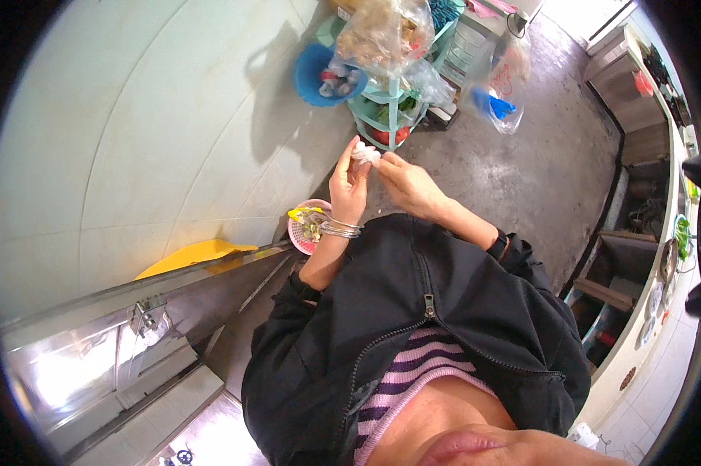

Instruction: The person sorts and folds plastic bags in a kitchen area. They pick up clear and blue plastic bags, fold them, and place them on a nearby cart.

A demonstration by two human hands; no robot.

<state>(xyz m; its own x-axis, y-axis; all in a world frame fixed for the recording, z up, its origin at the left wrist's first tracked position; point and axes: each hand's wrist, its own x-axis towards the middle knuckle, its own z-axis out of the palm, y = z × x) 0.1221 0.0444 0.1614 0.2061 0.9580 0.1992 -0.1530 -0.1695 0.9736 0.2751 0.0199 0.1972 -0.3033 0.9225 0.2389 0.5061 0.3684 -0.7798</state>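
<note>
My left hand holds a small crumpled white bundle, perhaps thin plastic or paper, between its thumb and fingers. From the right, the bent fingers of my right hand touch the bundle's edge and seem to pinch it. Just beyond my hands stands a light green plastic shelf rack with bags and greens on it. Beside the rack a blue plastic basin holds several crumpled whitish pieces and a red one. What exactly the bundle is, I cannot tell.
Below my left forearm, a pink plastic basket holds scraps. Clear plastic bags bulge on top of the rack; another bag hangs at its right. A tiled wall rises on the left, above a metal counter. A long counter curves along the right.
</note>
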